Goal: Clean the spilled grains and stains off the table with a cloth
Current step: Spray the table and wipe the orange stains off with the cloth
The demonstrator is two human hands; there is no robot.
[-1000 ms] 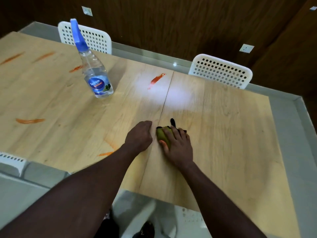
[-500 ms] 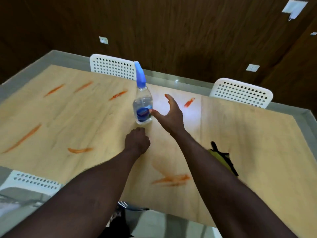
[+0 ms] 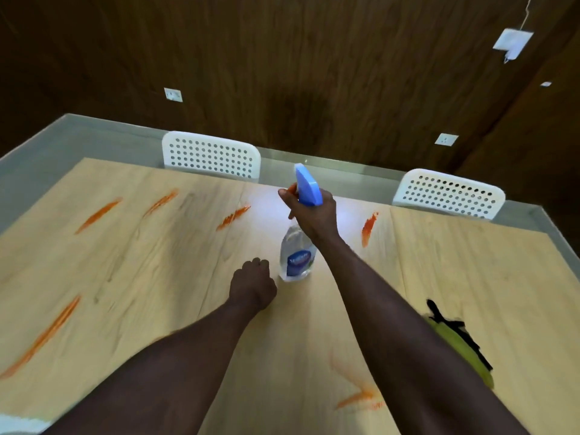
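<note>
A clear spray bottle (image 3: 296,259) with a blue trigger head stands near the middle of the wooden table (image 3: 157,277). My right hand (image 3: 312,211) grips its neck just under the blue head. My left hand (image 3: 252,285) rests on the table as a loose fist, just left of the bottle's base, holding nothing. A yellow-green cloth with black trim (image 3: 455,346) lies on the table at the right, partly hidden by my right forearm. Several orange stains streak the wood, among them one (image 3: 368,226) right of the bottle and a smeared one (image 3: 357,397) near the front edge.
Two white perforated chairs (image 3: 212,155) (image 3: 448,193) stand along the table's far side. A dark wood-panelled wall with sockets rises behind them. A grey floor strip runs round the table.
My right hand left the cloth, reached forward to the bottle and now grips its neck. The cloth stays on the table at the right. My left hand has hardly moved.
</note>
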